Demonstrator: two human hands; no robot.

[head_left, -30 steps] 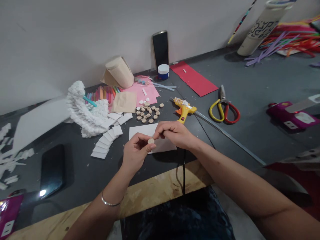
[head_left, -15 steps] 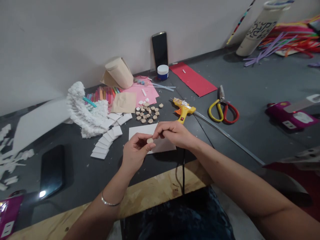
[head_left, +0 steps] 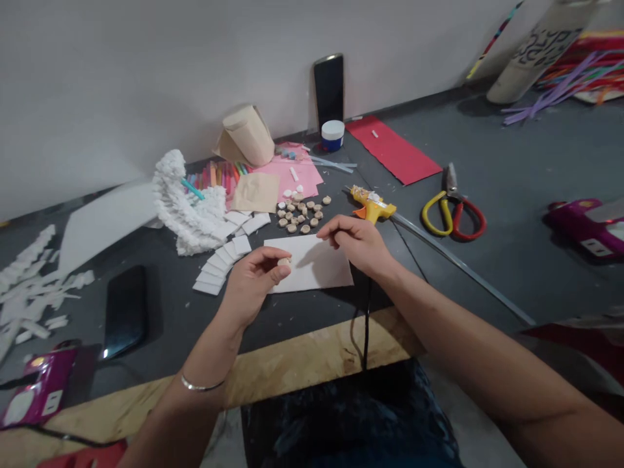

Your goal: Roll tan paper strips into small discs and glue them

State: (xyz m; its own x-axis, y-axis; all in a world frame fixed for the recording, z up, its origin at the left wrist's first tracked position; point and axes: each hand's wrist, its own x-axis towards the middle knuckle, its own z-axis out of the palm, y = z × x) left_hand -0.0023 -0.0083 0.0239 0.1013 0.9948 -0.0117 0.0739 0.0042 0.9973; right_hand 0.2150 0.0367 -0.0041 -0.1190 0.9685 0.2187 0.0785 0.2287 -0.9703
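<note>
My left hand [head_left: 251, 284] pinches a small round tan disc [head_left: 283, 262] between thumb and fingertips, above the left edge of a white card [head_left: 312, 265] on the dark table. My right hand [head_left: 358, 242] hovers over the card's right end with fingers curled and tips pinched; what it holds, if anything, is too small to see. Several similar discs [head_left: 299, 216] lie scattered just beyond the card. A yellow glue gun [head_left: 371, 205] rests right behind my right hand, its black cord [head_left: 366, 318] running toward me.
Scissors with yellow and red handles [head_left: 453, 208] lie to the right. White paper pieces [head_left: 221, 260], a fluffy white shape [head_left: 182, 208], a black phone [head_left: 125, 311], red sheet [head_left: 392, 149], small jar [head_left: 333, 134], upright phone [head_left: 328, 84] and purple power strips [head_left: 589, 224] surround the work spot.
My right hand has pulled away from the disc and moved right, over the card. The left hand still holds the disc. The camera has shifted left and slightly down.
</note>
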